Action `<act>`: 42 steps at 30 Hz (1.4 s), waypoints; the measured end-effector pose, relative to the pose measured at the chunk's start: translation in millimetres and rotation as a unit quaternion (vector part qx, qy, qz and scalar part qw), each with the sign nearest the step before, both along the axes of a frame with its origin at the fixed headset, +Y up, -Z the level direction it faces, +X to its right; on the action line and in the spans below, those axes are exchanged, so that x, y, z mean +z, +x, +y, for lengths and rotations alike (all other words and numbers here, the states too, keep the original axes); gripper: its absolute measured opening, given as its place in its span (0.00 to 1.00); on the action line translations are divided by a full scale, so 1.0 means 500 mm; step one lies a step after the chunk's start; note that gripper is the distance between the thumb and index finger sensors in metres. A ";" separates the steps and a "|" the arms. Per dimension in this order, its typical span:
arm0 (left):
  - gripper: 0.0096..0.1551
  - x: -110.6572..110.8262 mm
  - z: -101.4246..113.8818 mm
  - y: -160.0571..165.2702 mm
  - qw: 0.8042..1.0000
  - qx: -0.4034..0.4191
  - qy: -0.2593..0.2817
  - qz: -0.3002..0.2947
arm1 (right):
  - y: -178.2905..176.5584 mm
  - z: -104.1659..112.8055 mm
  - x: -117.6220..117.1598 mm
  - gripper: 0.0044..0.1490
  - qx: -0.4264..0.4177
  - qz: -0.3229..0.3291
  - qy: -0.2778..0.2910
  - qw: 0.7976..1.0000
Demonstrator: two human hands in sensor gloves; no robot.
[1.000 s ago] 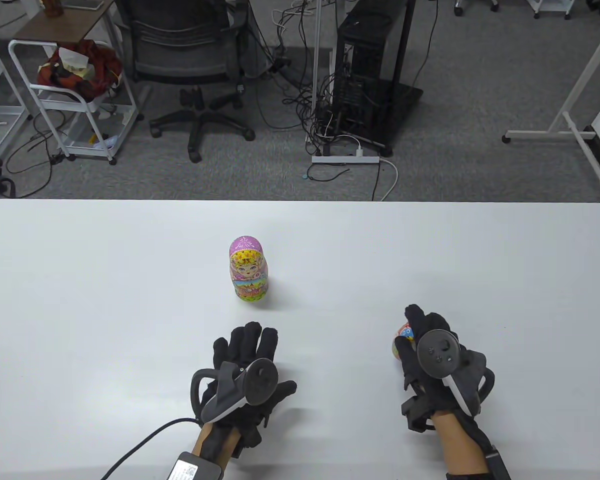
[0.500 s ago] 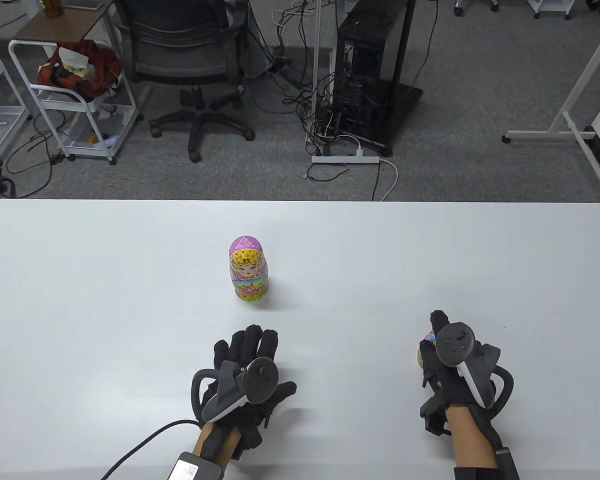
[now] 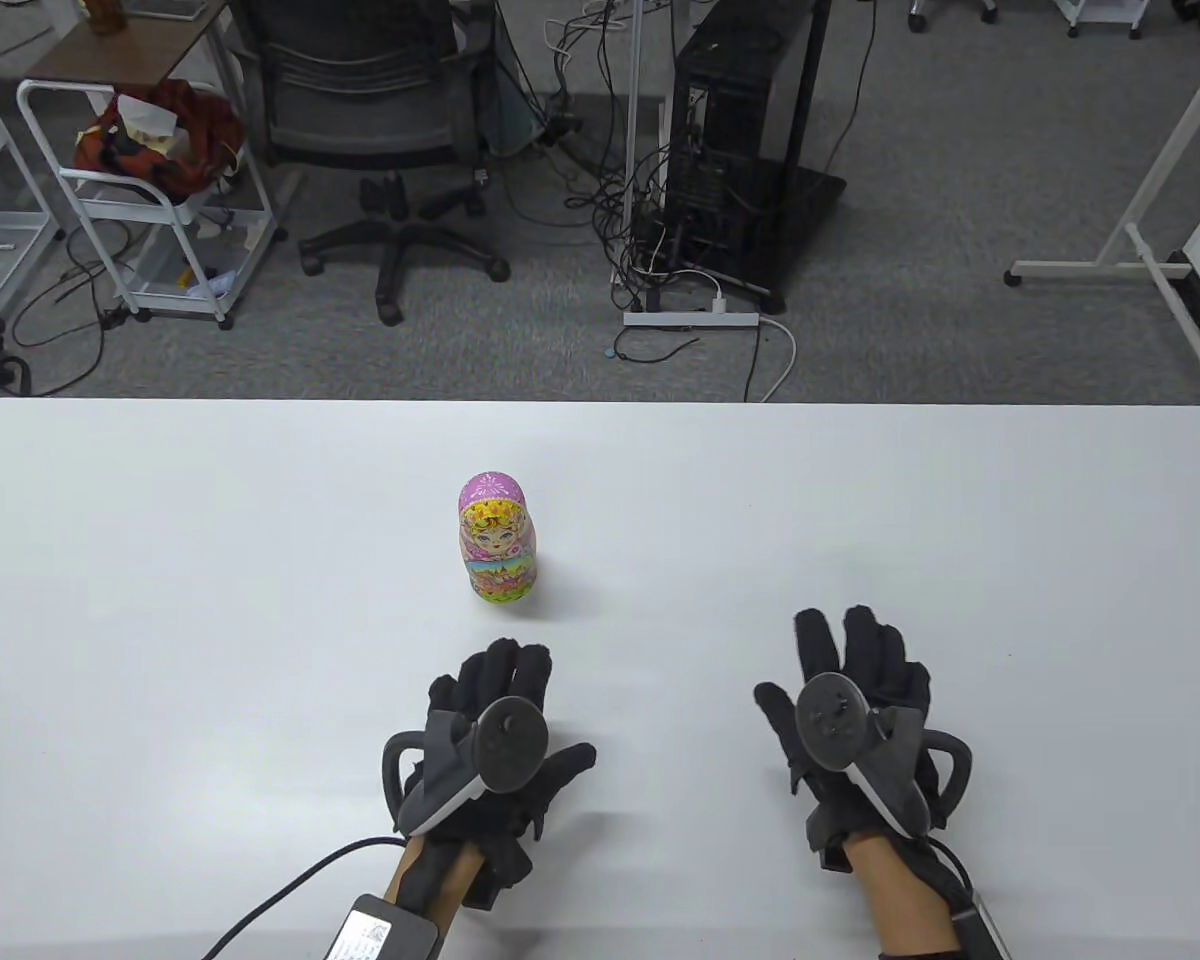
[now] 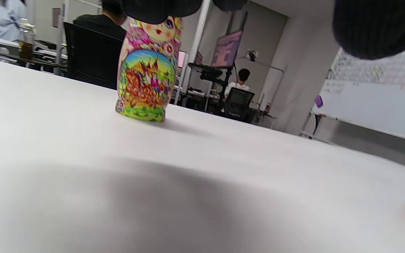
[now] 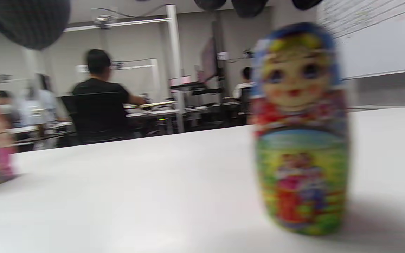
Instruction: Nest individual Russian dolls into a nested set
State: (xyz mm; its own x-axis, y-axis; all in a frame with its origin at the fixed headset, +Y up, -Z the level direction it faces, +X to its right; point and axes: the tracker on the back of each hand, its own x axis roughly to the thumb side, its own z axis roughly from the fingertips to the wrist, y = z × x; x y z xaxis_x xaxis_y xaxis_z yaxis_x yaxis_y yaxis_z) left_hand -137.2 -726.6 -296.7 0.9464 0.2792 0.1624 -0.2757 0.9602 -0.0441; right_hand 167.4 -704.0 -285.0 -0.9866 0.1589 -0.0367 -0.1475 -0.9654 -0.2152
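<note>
Our right hand (image 3: 850, 720) lies spread, fingers splayed, holding nothing; our left hand (image 3: 495, 740) hovers likewise open, both low over the white table (image 3: 160, 560). The pink-capped painted wooden doll (image 3: 497, 552) stands upright beyond the left hand, apart from it. From the left wrist, we see that doll (image 4: 148, 70) upright, fingertips (image 4: 160, 8) overlapping its head. From the right wrist, a blue-scarfed, green-bodied doll (image 5: 299, 130) stands upright, blurred, directly ahead, untouched.

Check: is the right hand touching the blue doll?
Apart. The right wrist view shows the blue doll standing alone on the table, with the right hand's fingertips spread above it.
</note>
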 end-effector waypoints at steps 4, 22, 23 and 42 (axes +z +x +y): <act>0.66 -0.090 0.036 -0.045 0.995 0.061 -0.020 0.077 | -0.062 -0.010 0.004 0.59 0.043 0.066 -0.043 0.996; 0.77 -0.342 -0.059 -0.131 0.956 0.161 -0.171 0.175 | -0.095 -0.022 0.001 0.59 0.004 0.108 -0.087 0.990; 0.75 -0.344 -0.061 -0.130 0.956 0.161 -0.176 0.171 | -0.095 -0.022 0.002 0.59 0.002 0.109 -0.088 0.990; 0.68 -0.248 -0.005 -0.089 0.978 0.178 -0.062 0.087 | -0.100 -0.035 0.009 0.53 -0.091 0.140 -0.077 0.983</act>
